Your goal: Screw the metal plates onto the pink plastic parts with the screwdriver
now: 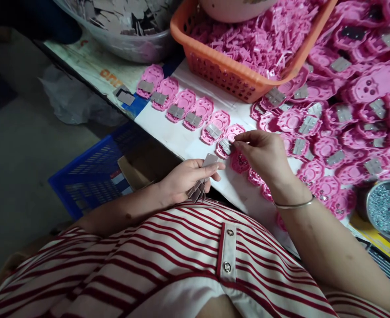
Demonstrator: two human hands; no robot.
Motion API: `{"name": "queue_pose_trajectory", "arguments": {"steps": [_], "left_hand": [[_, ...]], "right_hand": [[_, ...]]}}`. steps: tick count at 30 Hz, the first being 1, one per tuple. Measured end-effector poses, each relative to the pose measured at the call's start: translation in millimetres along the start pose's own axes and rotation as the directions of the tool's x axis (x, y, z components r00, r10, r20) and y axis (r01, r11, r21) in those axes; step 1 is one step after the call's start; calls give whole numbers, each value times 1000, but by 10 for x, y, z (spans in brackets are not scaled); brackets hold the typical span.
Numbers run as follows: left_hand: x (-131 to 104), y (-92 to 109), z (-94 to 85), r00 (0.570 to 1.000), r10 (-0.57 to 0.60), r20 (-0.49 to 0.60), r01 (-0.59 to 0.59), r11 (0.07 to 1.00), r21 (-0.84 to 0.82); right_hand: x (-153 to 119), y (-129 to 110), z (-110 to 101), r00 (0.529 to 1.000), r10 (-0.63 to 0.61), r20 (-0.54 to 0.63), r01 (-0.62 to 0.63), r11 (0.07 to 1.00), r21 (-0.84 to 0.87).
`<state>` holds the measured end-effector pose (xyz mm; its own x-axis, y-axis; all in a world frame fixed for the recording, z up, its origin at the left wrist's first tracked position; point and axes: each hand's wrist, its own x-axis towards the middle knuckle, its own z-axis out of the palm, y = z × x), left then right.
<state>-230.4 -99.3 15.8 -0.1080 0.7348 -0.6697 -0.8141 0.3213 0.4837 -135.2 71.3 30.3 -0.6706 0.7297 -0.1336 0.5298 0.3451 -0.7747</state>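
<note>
Apparently sits partway, with gray plates [146,86] on six lined-up pink casings [152,74], none on nearer casings [255,177], more clasped in left hand [189,175], right hand [267,152] pinched, contents unclear.

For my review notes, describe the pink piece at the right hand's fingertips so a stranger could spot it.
Beside the orange basket, a slanting row of pink pieces runs toward the right hand. The piece there carries a grey plate, like several neighbours, but it alone has fingertips at it.

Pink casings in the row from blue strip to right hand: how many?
6 casings: one by the blue strip, four midway, one at the right hand; more may be hidden.
</note>
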Motion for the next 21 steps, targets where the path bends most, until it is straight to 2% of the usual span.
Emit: {"name": "queue_pose_trajectory", "arguments": {"steps": [3, 4, 6, 8, 9, 11, 14, 15, 17, 19, 21], "left_hand": [[-1, 0, 12, 1000, -26, 7, 25, 999, 25], [-5, -1, 22, 999, -44, 15, 43, 998, 46], [-15, -7, 49, 995, -93, 34, 89, 990, 113], [-30, -19, 76, 990, -132, 51, 122, 978, 167], [-38, -28, 85, 989, -139, 57, 127, 977, 171], [-54, -48, 92, 988, -134, 73, 122, 982, 145], [-70, -74, 79, 989, -119, 91, 110, 989, 98], [-72, -78, 74, 991, -104, 85, 98, 992, 76], [-73, -82, 77, 995, -68, 70, 67, 998, 12], [-71, -83, 99, 996, -53, 70, 56, 998, -42], [-70, -92, 138, 996, -46, 75, 51, 997, -64]], "right_hand": [[-95, -99, -37, 1000, -13, -24, 12, 1000, -27], [-139, -140, -54, 1000, -7, 26, 7, 1000, 18], [-224, -209, -77, 976, -3, 216, -32, 987, 158], [-289, -239, -78, 918, -19, 397, -94, 960, 263], [-313, -237, -74, 894, -22, 447, -121, 950, 288], [-349, -204, -69, 889, -5, 458, -155, 938, 311], [-425, -118, -91, 932, 14, 362, -144, 931, 336], [-467, -85, -107, 952, -17, 306, -90, 940, 330], [-573, -21, -144, 970, -171, 172, 124, 959, 256], [-691, 44, -181, 917, -390, 89, 380, 919, 109], [-791, 107, -208, 848, -524, 80, 526, 850, -8]]}}
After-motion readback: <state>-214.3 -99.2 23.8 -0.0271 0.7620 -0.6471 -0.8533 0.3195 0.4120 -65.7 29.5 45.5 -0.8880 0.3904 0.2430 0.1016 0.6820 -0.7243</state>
